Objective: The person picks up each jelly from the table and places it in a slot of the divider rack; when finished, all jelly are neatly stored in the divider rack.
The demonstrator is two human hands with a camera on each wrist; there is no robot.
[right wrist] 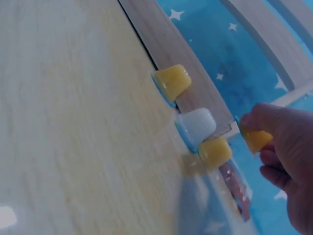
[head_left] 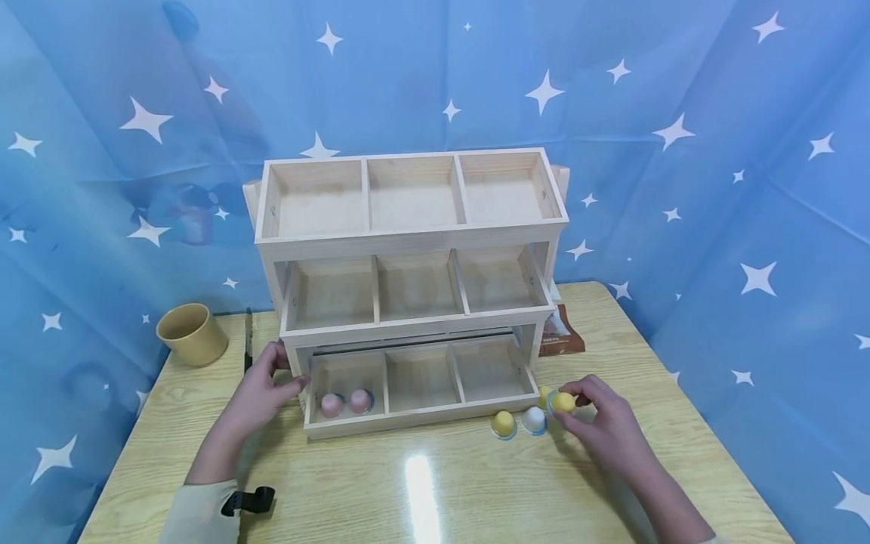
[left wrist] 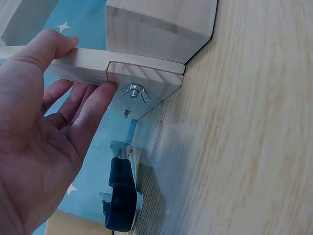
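A three-tier wooden shelf [head_left: 411, 245] with divided trays stands on the table. My left hand [head_left: 261, 393] grips its left side post, thumb on one face and fingers behind, as the left wrist view shows near a wing nut [left wrist: 134, 91]. In my right hand [head_left: 608, 427] a yellow jelly cup [head_left: 563, 403] is pinched between thumb and fingers, raised beside the shelf's lower right corner. Below it on the table are a white jelly cup [head_left: 534, 419] and two more yellow ones, one partly hidden. Two pink jelly cups [head_left: 332, 405] lie in the bottom tray's left compartment.
A tan mug [head_left: 192, 335] stands at the back left, with a dark-handled tool [left wrist: 122, 193] lying beside it. Behind the shelf's right side lies a brown packet [head_left: 564, 336]. A blue star-patterned curtain [head_left: 748, 189] borders the table [head_left: 353, 491] at the back and sides.
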